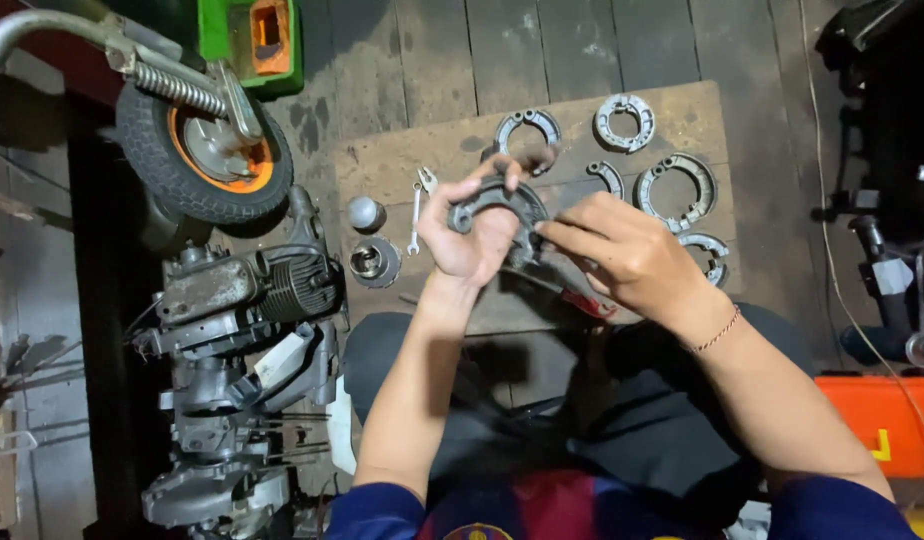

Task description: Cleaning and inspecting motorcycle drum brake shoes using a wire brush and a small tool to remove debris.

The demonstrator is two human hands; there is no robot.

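Observation:
My left hand (469,232) grips a curved grey metal brake shoe (509,196), holding it up over a wooden board (392,160) on the floor. The fingers of my right hand (622,250) pinch the right end of the same shoe. Several other brake shoes lie on the board: one pair behind my hands (528,127), one at the back (624,121), a larger pair at the right (674,190), and a single shoe (708,252) by my right wrist.
A small wrench (415,215), a round metal cap (365,212) and a piston-like part (373,261) lie on the board's left. A grey engine block (244,330) and a small wheel with orange rim (204,150) stand at left. An orange case (882,420) sits at right.

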